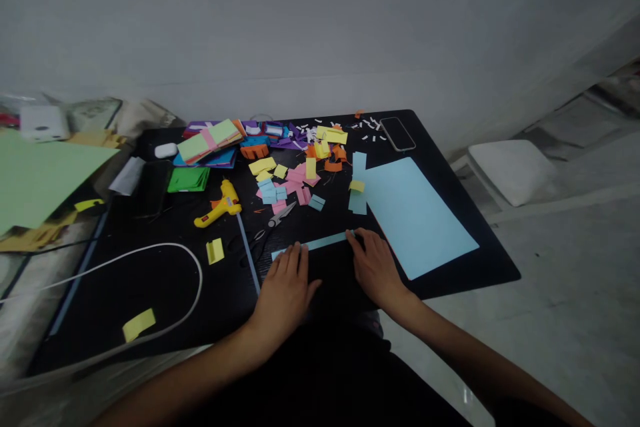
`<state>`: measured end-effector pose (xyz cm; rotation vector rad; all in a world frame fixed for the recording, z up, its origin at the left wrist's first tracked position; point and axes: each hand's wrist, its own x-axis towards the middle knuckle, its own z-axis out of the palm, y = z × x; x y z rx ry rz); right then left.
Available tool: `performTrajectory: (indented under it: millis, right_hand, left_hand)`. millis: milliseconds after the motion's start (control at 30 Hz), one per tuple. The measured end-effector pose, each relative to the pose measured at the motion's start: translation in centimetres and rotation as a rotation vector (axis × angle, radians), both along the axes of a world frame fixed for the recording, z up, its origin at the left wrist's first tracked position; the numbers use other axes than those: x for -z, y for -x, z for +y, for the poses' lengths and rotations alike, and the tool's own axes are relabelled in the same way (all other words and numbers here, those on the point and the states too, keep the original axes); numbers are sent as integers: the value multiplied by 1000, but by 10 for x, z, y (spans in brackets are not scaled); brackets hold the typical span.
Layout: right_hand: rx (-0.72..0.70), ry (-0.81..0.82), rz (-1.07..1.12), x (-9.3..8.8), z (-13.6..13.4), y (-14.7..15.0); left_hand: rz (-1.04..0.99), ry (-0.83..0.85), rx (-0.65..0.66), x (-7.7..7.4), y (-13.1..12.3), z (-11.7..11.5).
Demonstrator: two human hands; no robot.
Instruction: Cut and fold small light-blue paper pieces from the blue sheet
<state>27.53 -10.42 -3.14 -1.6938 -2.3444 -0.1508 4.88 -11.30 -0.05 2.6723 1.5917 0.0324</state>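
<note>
A narrow light-blue paper strip lies along the black table in front of me. My left hand rests on its left part, fingers stretched out flat and thumb spread to the side. At the strip's right end, my right hand has thumb and index finger closed on the paper, the other fingers bent. Just right of that hand is a large light-blue paper sheet. Scissors with dark handles lie beyond my left hand, close to a yellow glue gun.
Folded pink pieces, cut scraps and a paper stack cover the table's back. A phone lies at the back right. One white cable loops across the left side. A white stool stands at right.
</note>
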Motion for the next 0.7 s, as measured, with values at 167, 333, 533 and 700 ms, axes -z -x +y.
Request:
performTrajectory:
  millis: [167, 333, 533, 700]
  right_hand:
    - [5, 3, -12, 1, 0, 0]
    - [3, 25, 16, -4, 2, -1]
    - [0, 6, 147, -20, 13, 5]
    - [-259, 106, 260, -26, 27, 30]
  left_hand:
    - [-7, -39, 5, 4, 24, -5]
    - [-73, -74, -16, 3, 42, -3]
    - [-202, -88, -4, -2, 59, 18]
    - [-239, -21, 45, -3, 67, 32]
